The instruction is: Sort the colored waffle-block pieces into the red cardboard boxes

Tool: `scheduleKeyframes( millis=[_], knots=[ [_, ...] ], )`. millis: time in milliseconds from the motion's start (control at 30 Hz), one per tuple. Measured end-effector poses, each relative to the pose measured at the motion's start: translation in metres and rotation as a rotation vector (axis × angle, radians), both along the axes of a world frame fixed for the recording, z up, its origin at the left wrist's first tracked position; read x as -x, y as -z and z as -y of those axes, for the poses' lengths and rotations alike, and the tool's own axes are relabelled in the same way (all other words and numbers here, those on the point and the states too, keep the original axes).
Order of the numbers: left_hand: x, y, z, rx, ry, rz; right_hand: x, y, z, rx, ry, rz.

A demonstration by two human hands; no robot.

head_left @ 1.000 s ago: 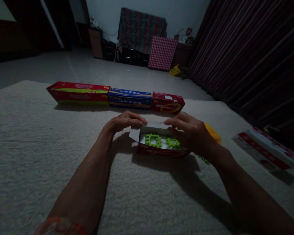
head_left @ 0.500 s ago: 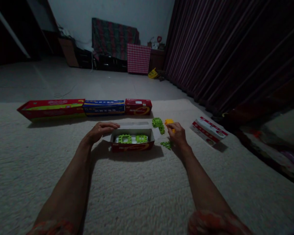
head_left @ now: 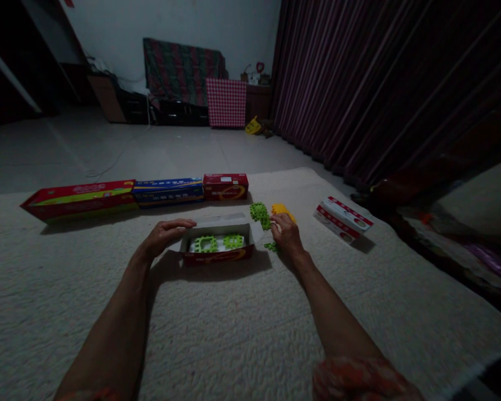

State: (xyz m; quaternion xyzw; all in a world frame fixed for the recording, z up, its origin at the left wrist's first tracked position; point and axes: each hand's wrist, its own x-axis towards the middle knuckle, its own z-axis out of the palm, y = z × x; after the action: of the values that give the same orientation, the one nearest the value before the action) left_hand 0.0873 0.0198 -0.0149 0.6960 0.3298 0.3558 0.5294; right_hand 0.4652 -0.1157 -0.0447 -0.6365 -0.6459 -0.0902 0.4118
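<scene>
An opened dark red carton point(head_left: 221, 257) lies on the pale quilt, with its top flaps folded out. Inside are two light green interlocking toy pieces point(head_left: 206, 244) on something white. My left hand point(head_left: 162, 238) rests at the carton's back left corner, its fingers stretched out along the flap. To the right of the carton, my right hand point(head_left: 287, 234) has its fingertips pinched together; what is between them is hidden. Beside its fingers lie green toy pieces point(head_left: 259, 214) and yellow toy pieces point(head_left: 280, 209). Another green piece point(head_left: 270, 247) is partly covered by this hand.
Behind the carton, a long red box point(head_left: 83, 197), a blue box point(head_left: 168, 192) and a closed dark red box point(head_left: 225, 187) form a row. A white and red box point(head_left: 344, 219) stands at right. Dark curtains point(head_left: 329, 72) hang beyond the quilt point(head_left: 234, 334).
My right hand has come away from the yellow pieces, nearer the carton and the small green piece, exposing more yellow. My left hand stays at the carton. The whole view has shifted slightly.
</scene>
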Motion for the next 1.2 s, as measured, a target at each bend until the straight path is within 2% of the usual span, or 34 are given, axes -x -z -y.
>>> scheduleKeyframes(
  millis=[167,367,500,567,633,700,733,800,900,1000,1200],
  knots=[
    [0.003,0.000,-0.001,-0.027,0.032,-0.037,0.019,-0.011,-0.003,0.042,-0.060,-0.142],
    [0.002,-0.003,0.000,-0.044,0.050,-0.025,0.049,-0.028,-0.006,0.344,-0.076,-0.447],
    [0.003,-0.001,-0.001,-0.043,0.048,-0.018,0.050,-0.032,-0.003,0.403,-0.049,-0.481],
    [0.003,-0.001,-0.001,-0.042,0.050,-0.012,0.042,-0.041,0.002,0.363,0.029,-0.460],
    [0.003,-0.002,-0.001,-0.045,0.056,-0.015,0.037,-0.057,0.008,0.227,0.096,-0.370],
    [0.003,-0.003,-0.001,-0.047,0.064,-0.026,0.039,-0.075,0.015,0.078,0.076,-0.192],
    [0.003,-0.004,-0.001,-0.047,0.068,-0.032,0.043,-0.083,0.018,0.064,0.034,-0.105],
    [0.002,-0.005,-0.001,-0.046,0.070,-0.040,0.059,-0.091,0.022,0.143,-0.024,0.051],
    [0.003,-0.006,-0.001,-0.044,0.069,-0.043,0.085,-0.087,0.022,0.374,0.051,0.215],
    [0.002,-0.006,0.000,-0.042,0.077,-0.040,0.094,-0.076,0.018,0.515,0.142,0.237],
    [0.002,-0.005,-0.001,-0.023,0.055,-0.038,0.081,-0.065,0.001,0.500,0.056,0.079]
  ],
)
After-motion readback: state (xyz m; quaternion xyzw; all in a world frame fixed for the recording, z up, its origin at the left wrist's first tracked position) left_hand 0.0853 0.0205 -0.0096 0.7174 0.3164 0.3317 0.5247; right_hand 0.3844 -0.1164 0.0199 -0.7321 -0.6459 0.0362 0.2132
